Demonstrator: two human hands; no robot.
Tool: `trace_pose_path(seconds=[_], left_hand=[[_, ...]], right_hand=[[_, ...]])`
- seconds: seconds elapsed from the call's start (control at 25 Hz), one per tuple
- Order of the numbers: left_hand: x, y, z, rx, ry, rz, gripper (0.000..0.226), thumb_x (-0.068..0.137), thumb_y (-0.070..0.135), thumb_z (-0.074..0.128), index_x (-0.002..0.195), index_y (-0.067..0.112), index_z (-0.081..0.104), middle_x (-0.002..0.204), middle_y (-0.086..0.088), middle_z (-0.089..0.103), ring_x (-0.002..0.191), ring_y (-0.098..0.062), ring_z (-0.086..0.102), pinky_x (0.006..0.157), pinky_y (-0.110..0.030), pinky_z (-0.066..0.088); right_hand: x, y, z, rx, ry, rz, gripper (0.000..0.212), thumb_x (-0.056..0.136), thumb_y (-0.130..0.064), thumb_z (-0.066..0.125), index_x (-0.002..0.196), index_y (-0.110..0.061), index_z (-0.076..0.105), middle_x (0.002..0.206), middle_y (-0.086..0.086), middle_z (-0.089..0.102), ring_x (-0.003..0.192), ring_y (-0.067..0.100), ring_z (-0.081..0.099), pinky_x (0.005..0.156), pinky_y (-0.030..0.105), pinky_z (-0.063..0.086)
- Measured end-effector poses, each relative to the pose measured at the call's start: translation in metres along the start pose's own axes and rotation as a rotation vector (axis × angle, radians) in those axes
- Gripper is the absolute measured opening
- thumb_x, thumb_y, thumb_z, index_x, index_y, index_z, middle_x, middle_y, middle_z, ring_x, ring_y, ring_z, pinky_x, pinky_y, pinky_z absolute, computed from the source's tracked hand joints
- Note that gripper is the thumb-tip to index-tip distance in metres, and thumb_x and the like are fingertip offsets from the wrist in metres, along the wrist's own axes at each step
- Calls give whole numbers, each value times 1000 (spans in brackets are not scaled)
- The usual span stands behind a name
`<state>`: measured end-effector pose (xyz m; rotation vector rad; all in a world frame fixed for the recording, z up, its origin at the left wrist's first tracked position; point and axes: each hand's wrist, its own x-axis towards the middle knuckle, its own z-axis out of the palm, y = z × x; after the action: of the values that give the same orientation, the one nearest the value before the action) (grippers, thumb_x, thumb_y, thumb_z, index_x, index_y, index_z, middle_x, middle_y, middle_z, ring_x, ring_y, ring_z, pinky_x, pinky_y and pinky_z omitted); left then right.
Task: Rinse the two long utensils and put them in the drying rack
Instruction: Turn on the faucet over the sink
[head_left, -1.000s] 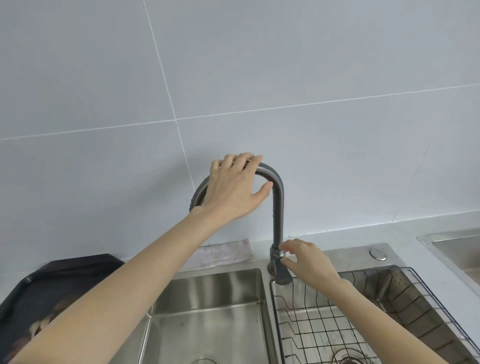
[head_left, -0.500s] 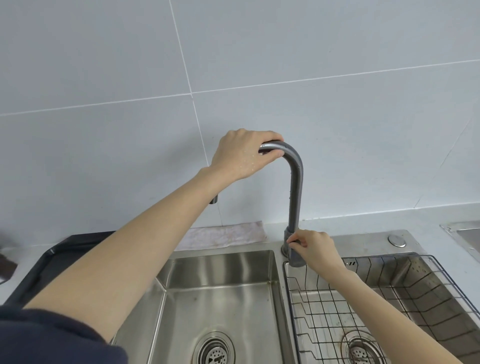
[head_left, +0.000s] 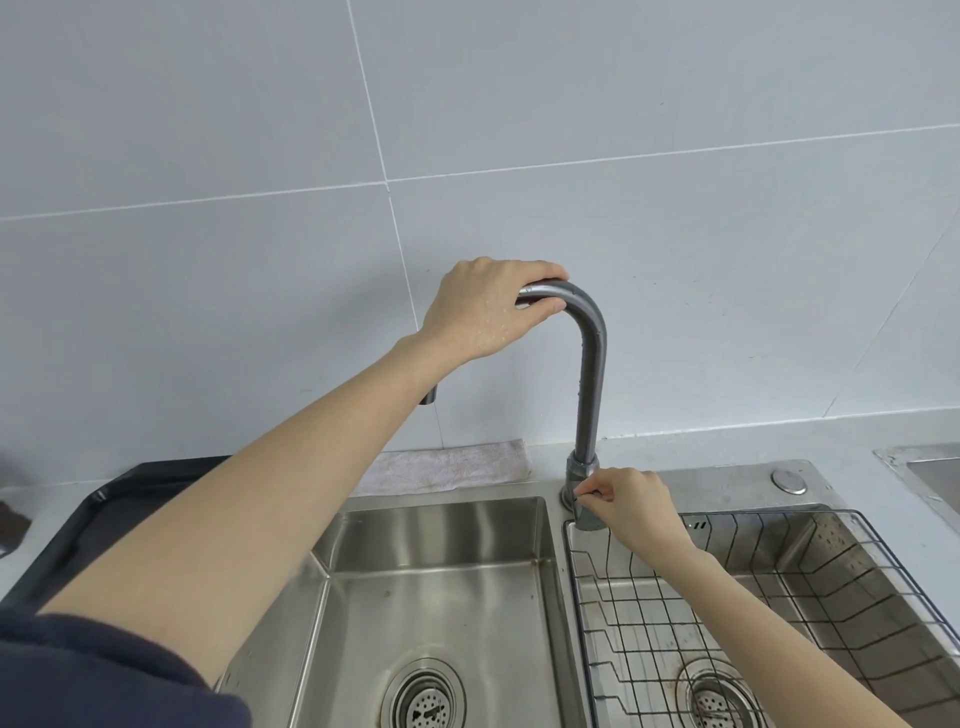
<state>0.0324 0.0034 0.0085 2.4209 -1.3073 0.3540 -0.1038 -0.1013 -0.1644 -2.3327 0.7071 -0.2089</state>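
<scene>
Your left hand (head_left: 485, 312) grips the top of the faucet's (head_left: 589, 374) arch, and your right hand (head_left: 631, 506) pinches the lever at the faucet's base. The faucet stands at the back of a double sink, on the divide between the two basins. The left basin (head_left: 441, 587) lies below your left forearm, with a drain strainer (head_left: 423, 701) in its floor. The right basin holds a wire drying rack (head_left: 779, 597), which sits inside it over a second drain. Behind the left basin, a folded cloth (head_left: 447, 467) lies against the wall. A tray (head_left: 104, 519) sits on the counter left of the sink. A round button (head_left: 788, 482) sits behind the rack.
</scene>
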Motion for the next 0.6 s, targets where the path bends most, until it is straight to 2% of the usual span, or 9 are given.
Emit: trace_pose_path(seconds=[0.2, 0.6], left_hand=[[-1, -2, 1, -15, 15, 15, 29, 91, 37, 50, 118, 31, 61, 107, 7, 72, 98, -20, 64, 85, -28, 43], [-3, -2, 2, -27, 35, 17, 30, 91, 37, 52, 119, 30, 61, 109, 7, 72, 99, -20, 64, 89, -31, 45]], right_hand=[[-3, 0, 0, 9, 2, 20, 16, 84, -11, 61, 91, -14, 75, 97, 7, 76, 96, 21, 66, 88, 29, 51], [-5, 0, 1, 28, 18, 14, 15, 84, -9, 62, 90, -12, 76, 95, 7, 76, 94, 20, 68, 86, 29, 52]])
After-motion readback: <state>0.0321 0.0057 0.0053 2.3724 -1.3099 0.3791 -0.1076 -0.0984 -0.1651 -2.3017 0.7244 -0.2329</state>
